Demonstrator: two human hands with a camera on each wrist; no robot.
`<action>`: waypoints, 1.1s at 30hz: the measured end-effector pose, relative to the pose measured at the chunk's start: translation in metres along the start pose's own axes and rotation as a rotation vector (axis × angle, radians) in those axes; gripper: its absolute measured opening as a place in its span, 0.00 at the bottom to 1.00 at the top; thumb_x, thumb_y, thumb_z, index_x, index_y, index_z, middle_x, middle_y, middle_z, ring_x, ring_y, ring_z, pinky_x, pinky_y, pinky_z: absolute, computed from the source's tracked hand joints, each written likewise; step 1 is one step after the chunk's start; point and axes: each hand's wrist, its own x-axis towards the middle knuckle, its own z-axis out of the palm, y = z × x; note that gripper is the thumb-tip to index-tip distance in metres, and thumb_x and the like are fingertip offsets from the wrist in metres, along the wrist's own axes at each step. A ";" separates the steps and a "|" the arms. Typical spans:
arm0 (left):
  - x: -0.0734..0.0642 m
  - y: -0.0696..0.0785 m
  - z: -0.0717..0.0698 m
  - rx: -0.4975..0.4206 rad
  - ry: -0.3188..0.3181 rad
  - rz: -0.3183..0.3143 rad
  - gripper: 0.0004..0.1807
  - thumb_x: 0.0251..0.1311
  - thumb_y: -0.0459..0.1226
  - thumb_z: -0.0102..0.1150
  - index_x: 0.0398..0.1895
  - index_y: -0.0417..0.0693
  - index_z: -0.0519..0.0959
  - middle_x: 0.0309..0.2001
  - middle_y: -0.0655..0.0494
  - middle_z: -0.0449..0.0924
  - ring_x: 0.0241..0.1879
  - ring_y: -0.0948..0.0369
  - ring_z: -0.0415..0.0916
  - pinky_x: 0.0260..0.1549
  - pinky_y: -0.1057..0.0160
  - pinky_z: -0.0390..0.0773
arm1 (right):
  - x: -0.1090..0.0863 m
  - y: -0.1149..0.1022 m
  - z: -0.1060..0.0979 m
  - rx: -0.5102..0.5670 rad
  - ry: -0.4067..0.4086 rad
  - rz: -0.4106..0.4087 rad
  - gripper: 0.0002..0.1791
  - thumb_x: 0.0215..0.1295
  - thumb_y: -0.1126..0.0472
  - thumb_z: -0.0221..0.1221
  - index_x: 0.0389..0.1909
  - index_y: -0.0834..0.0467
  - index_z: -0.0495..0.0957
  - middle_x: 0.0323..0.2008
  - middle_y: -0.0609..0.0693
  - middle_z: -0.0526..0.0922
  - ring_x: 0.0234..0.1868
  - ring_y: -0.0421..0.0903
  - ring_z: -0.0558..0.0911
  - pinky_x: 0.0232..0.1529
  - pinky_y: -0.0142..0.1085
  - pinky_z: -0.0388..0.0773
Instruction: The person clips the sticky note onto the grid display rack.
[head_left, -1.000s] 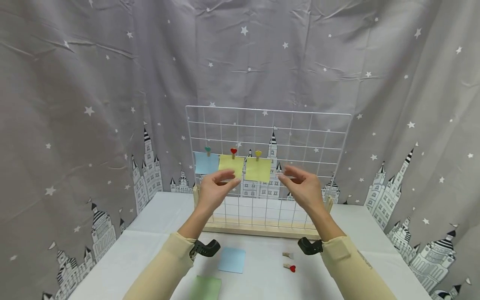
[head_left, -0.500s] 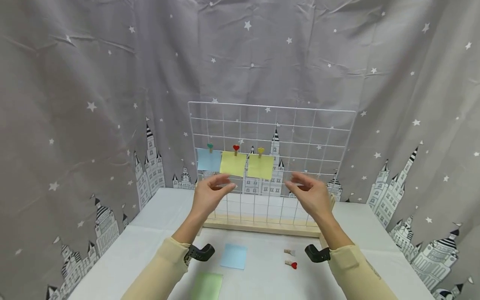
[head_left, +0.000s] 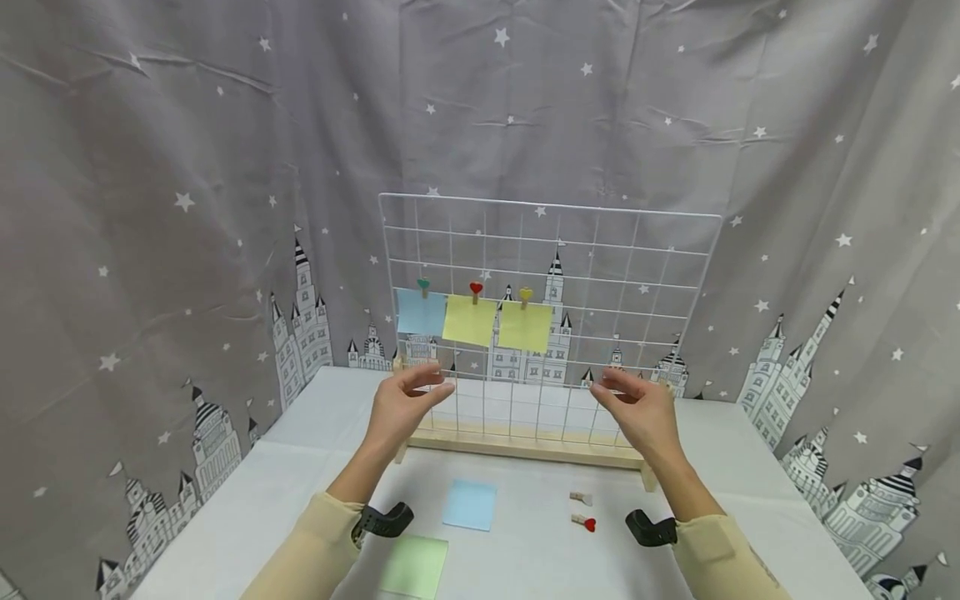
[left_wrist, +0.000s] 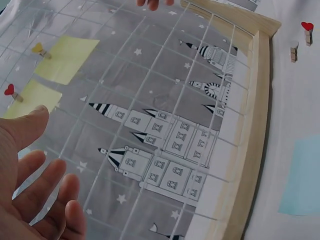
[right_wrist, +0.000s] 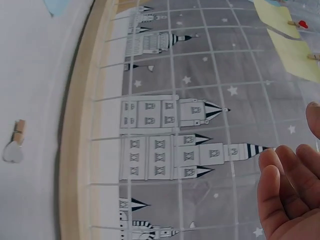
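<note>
My left hand [head_left: 403,406] hovers in front of the lower left of a white wire grid [head_left: 555,202], fingers relaxed and holding nothing. Facing it, my right hand [head_left: 639,410] is raised before the grid's lower right, likewise holding nothing. Clipped in a row on the grid are a blue sticky note [head_left: 422,312] under a green heart clothespin [head_left: 423,285], a yellow note [head_left: 469,321] under a red heart clothespin [head_left: 476,289], and a second yellow note [head_left: 525,327] under a yellow heart clothespin [head_left: 526,295]. Both hands are apart from the notes.
The grid stands in a wooden base [head_left: 525,447] on a white table. In front lie a blue note [head_left: 470,504], a green note [head_left: 416,567], a red heart clothespin [head_left: 584,522] and a white heart clothespin [head_left: 581,497]. A grey curtain [head_left: 187,167] hangs behind.
Both hands have drawn down and away from the hanging notes, the left moving left and the right moving right. The head view has shifted slightly; the clipped notes stay in place.
</note>
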 end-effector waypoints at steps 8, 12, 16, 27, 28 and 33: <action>-0.008 -0.016 -0.003 -0.011 -0.029 -0.046 0.30 0.58 0.52 0.74 0.63 0.59 0.81 0.55 0.52 0.87 0.53 0.52 0.82 0.47 0.60 0.80 | -0.011 0.021 0.004 0.002 -0.007 0.046 0.29 0.68 0.42 0.66 0.66 0.51 0.80 0.57 0.54 0.87 0.58 0.54 0.85 0.48 0.29 0.80; -0.014 -0.027 -0.003 -0.013 -0.068 -0.075 0.30 0.58 0.52 0.75 0.64 0.58 0.81 0.54 0.51 0.87 0.52 0.53 0.82 0.46 0.61 0.80 | -0.020 0.031 0.005 0.017 -0.014 0.083 0.29 0.68 0.43 0.67 0.65 0.53 0.80 0.56 0.55 0.87 0.58 0.54 0.85 0.45 0.27 0.79; -0.020 -0.038 -0.005 0.001 -0.070 -0.096 0.29 0.57 0.52 0.75 0.62 0.59 0.82 0.54 0.52 0.87 0.52 0.54 0.82 0.47 0.60 0.81 | -0.028 0.042 0.007 0.009 -0.023 0.115 0.29 0.68 0.43 0.67 0.64 0.53 0.81 0.55 0.55 0.88 0.57 0.54 0.84 0.45 0.28 0.79; -0.036 -0.061 -0.012 0.033 -0.067 -0.131 0.28 0.58 0.50 0.75 0.61 0.56 0.82 0.51 0.53 0.88 0.51 0.55 0.83 0.49 0.56 0.82 | -0.034 0.066 0.016 0.049 -0.037 0.191 0.28 0.68 0.46 0.68 0.63 0.57 0.81 0.53 0.57 0.88 0.49 0.48 0.86 0.41 0.28 0.81; -0.038 -0.063 -0.013 0.032 -0.070 -0.132 0.28 0.58 0.50 0.75 0.61 0.56 0.82 0.51 0.53 0.88 0.51 0.55 0.83 0.48 0.56 0.82 | -0.034 0.069 0.018 0.055 -0.038 0.198 0.28 0.67 0.46 0.68 0.62 0.57 0.81 0.53 0.56 0.88 0.47 0.47 0.86 0.40 0.28 0.82; -0.047 -0.077 -0.014 0.052 -0.085 -0.151 0.28 0.57 0.49 0.76 0.61 0.53 0.82 0.51 0.52 0.88 0.50 0.56 0.81 0.47 0.59 0.79 | -0.035 0.084 0.028 0.093 -0.055 0.214 0.26 0.66 0.50 0.70 0.60 0.60 0.82 0.46 0.55 0.90 0.40 0.44 0.86 0.36 0.31 0.82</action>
